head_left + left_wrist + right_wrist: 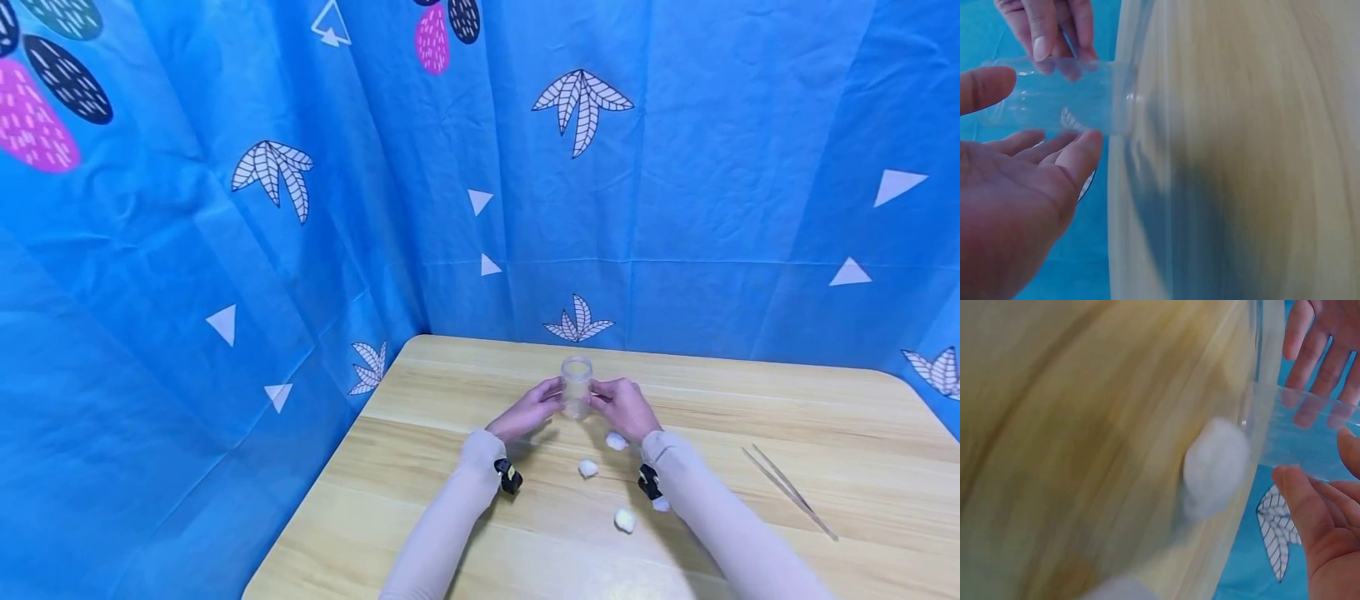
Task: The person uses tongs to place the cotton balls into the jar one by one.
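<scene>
Foremost, cotton balls [624, 521] and slim tweezers [791, 493] lie on the wood-grain tabletop [360, 500]. Beyond, toward its far edge, left hand [528, 410] and right hand [628, 408] hold a clear jar [577, 390] from opposite sides, spans narrow; long axis near vertical, mouth up, base contact indeterminate. Farthest: blue patterned curtain [712, 208].

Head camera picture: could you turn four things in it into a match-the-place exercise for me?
1. Clear cylindrical container
2. Slim metallic tweezers
3. Soft-looking white balls
4. Blue leaf-printed cloth

A. Hanging behind the pale wooden table
B. Farthest right on the table
C. Between the left hand and right hand
D. Scattered nearer the camera than the container

Pairs: 1-C, 2-B, 3-D, 4-A
</scene>
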`<state>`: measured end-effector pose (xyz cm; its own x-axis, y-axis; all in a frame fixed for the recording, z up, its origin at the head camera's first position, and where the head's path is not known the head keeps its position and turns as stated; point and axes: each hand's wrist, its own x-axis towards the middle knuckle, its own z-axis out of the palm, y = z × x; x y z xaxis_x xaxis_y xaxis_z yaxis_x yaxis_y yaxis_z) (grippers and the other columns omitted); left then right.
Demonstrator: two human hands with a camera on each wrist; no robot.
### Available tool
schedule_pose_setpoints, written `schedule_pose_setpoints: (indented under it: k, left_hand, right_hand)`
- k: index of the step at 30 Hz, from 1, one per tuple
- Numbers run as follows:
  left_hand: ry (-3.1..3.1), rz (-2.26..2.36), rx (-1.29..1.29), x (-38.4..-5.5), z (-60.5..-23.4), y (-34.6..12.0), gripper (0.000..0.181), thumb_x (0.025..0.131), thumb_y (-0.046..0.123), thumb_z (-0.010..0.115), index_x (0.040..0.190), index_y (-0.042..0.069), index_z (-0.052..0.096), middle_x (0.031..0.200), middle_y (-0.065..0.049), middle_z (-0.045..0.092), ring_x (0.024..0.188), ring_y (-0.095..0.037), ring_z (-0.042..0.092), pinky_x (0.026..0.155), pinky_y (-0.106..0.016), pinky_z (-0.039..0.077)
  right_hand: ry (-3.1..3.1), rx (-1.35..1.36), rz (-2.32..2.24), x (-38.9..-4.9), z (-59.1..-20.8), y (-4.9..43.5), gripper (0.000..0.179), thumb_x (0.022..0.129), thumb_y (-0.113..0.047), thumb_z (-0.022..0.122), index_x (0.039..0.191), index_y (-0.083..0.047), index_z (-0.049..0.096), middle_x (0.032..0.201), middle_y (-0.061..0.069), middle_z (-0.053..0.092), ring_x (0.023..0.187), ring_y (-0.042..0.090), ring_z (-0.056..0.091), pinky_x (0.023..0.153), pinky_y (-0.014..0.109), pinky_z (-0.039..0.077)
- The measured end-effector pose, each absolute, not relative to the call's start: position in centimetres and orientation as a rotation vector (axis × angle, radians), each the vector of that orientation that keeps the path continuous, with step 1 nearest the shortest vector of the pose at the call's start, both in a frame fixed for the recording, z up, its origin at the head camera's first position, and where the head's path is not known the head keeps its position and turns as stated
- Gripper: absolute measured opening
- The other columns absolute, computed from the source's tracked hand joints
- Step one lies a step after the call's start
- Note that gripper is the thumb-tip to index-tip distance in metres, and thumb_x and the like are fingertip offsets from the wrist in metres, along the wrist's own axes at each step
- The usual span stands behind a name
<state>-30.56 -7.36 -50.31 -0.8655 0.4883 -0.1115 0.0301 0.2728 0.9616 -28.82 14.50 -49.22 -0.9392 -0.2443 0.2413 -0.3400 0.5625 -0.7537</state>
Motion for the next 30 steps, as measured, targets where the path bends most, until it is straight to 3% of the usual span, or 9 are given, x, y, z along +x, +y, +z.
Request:
schedule_pose_setpoints:
  k: [5,12,22,26,30]
  left_hand:
    - [2.134,1.652,0.466,-29.9,-50.1,-8.8,0.061,0.107,0.022,0.053,0.162,0.008,0.03,0.167,-0.014,0.036,0.152,-0.038,0.04,0.124,-0.059,0.037]
    - [2.117,1.662,0.475,-29.0,-50.2,-10.7,0.06,0.107,0.023,0.054,0.16,0.006,0.032,0.167,-0.016,0.035,0.152,-0.038,0.038,0.126,-0.056,0.036]
    - [2.224,1.628,0.469,-28.6,-49.8,-12.2,0.052,0.104,0.023,0.06,0.152,0.009,0.047,0.157,-0.013,0.05,0.14,-0.036,0.053,0.113,-0.056,0.049]
    - [2.26,1.639,0.449,-28.9,-49.5,-12.7,0.058,0.1,0.023,0.066,0.153,0.009,0.047,0.157,-0.014,0.051,0.14,-0.037,0.054,0.113,-0.055,0.05]
    - [2.231,1.704,0.461,-29.5,-49.1,-13.2,0.07,0.097,0.021,0.071,0.157,0.007,0.039,0.16,-0.015,0.047,0.146,-0.036,0.049,0.12,-0.052,0.045]
  right_hand:
    - [-2.653,0.572,1.302,-28.3,-49.3,13.4,0.034,0.096,-0.007,0.07,0.127,0.006,0.067,0.122,0.027,0.071,0.101,0.037,0.077,0.088,0.045,0.064]
    - [-2.675,0.542,1.321,-27.3,-49.1,11.8,0.034,0.095,-0.007,0.072,0.126,0.004,0.069,0.124,0.026,0.071,0.11,0.04,0.074,0.094,0.048,0.062]
    - [-2.662,0.567,1.311,-26.8,-49.1,10.5,0.032,0.093,-0.006,0.074,0.124,0.003,0.072,0.119,0.023,0.074,0.106,0.036,0.076,0.092,0.045,0.063]
    - [-2.669,0.59,1.361,-26.7,-49.1,10.2,0.035,0.093,-0.004,0.074,0.126,0.006,0.069,0.121,0.025,0.073,0.104,0.035,0.077,0.091,0.04,0.064]
    - [-2.667,0.601,1.382,-26.5,-48.8,10.2,0.035,0.093,-0.004,0.073,0.127,0.007,0.068,0.12,0.027,0.073,0.101,0.034,0.077,0.088,0.038,0.065]
